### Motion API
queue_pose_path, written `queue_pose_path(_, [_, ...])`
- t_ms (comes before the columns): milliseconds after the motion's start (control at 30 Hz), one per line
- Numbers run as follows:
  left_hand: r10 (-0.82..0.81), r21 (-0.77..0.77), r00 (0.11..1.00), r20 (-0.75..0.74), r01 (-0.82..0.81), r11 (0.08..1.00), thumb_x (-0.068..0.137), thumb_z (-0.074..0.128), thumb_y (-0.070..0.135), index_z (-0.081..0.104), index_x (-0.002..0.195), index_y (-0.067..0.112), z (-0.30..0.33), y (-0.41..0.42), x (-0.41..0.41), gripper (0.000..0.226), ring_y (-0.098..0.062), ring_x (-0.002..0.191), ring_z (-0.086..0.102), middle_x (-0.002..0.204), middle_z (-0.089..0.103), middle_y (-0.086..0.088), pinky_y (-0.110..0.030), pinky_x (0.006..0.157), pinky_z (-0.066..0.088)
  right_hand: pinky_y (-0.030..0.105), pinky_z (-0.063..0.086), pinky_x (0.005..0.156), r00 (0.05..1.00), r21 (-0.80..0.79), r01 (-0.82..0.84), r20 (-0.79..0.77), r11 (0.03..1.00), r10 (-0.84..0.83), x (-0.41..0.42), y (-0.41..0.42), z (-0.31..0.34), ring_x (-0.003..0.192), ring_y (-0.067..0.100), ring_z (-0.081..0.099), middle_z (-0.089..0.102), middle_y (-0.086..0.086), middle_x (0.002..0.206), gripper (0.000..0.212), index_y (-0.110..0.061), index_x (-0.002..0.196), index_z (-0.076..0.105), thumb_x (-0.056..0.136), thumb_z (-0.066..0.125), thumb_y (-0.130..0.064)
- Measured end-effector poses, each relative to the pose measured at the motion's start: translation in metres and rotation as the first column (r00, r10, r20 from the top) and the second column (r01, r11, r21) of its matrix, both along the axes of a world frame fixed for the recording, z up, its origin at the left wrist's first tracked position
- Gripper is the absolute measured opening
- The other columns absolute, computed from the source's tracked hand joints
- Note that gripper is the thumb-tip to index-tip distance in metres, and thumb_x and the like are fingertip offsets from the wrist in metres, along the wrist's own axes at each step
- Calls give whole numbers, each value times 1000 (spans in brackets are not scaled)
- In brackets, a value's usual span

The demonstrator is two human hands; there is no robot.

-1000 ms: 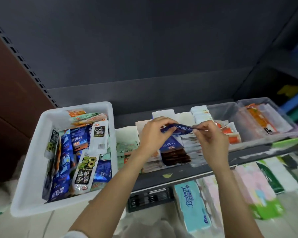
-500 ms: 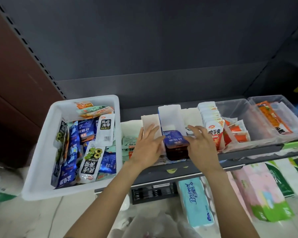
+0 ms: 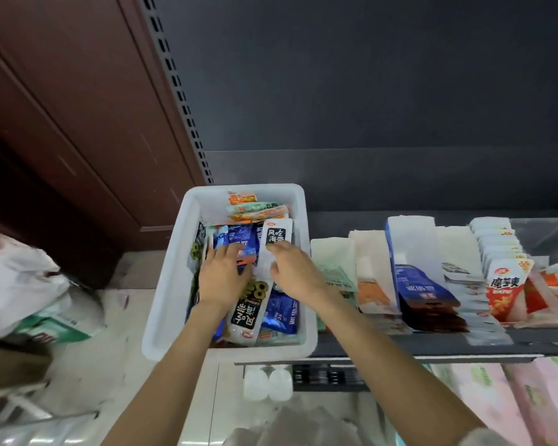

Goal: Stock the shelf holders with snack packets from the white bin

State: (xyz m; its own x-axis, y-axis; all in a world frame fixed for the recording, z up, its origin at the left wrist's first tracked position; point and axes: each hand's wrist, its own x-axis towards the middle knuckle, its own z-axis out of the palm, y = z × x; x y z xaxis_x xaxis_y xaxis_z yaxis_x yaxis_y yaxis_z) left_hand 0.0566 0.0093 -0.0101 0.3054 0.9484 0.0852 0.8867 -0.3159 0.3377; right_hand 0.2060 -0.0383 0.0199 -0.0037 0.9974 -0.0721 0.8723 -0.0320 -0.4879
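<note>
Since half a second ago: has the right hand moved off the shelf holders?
Yes. The right hand has gone left, from the blue packets in the holders into the white bin, beside the left hand.

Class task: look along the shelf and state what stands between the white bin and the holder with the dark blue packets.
In the head view, two holders stand between the white bin and the blue-packet holder: a pale green holder, then a white holder with orange packets.
</note>
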Motion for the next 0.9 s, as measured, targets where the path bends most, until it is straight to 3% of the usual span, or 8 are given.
queue_pose_path(167, [-128,-100,972,-199,109,989,93,47,43,41,138,22,-15,21,-6,50,-22,131,36,139,45,0,-38,105,30,42,32,103,906,-140,160,413,977,-89,-25,51,-30,126,38,37,35,23,141,52,-2,142,30,95,47,-19])
queue_pose_path(333, [-219,-109,929,-297,195,975,95,42,41,44,136,26,-18,26,-9,43,-19,131,30,139,44,4,-37,104,26,39,45,90,861,-143,270,478,952,-173,-28,72,-52,116,38,47,45,26,132,42,3,135,36,99,41,-18])
queue_pose_path(500, [-219,-105,920,-325,195,975,97,38,38,52,131,25,-15,33,-9,39,-19,130,32,135,48,4,-36,104,26,36,48,87,854,-222,283,502,933,-139,-35,72,-47,110,32,54,53,23,123,71,5,132,34,84,67,-34])
queue_pose_path(600, [-189,-115,962,-199,169,979,96,41,38,56,127,24,-15,35,-8,37,-22,127,37,134,50,3,-35,103,28,33,49,80,913,-157,311,322,937,-249,-33,58,-24,105,30,60,60,16,114,50,1,128,38,86,62,-10])
queue_pose_path(667, [-75,-145,992,101,90,985,95,47,36,58,126,20,-12,33,-5,36,-24,124,43,131,54,-1,-34,102,32,36,50,76,913,-34,357,223,934,-341,-27,43,-3,97,30,63,65,13,104,46,-4,130,39,88,57,-2])
queue_pose_path(767, [231,-465,781,579,84,881,93,54,32,56,126,20,13,19,4,35,-14,111,55,124,59,2,-28,96,42,31,53,69,895,51,415,-205,909,-397,-13,14,21,84,20,65,67,7,98,57,-17,139,37,88,53,3])
queue_pose_path(833, [424,-643,571,703,255,722,92,58,28,56,124,20,33,6,12,33,-15,100,63,114,65,0,-27,86,48,20,52,62,688,-37,463,-615,886,-385,-5,-6,32,81,2,63,65,-4,98,55,-24,133,41,88,51,6])
queue_pose_path(900, [443,-652,510,737,362,666,89,62,22,56,122,22,47,-3,18,33,-18,94,67,104,70,-5,-26,78,52,16,51,64,436,-147,474,-817,868,-376,4,-24,36,89,0,61,64,-9,101,55,-28,129,42,88,52,7])
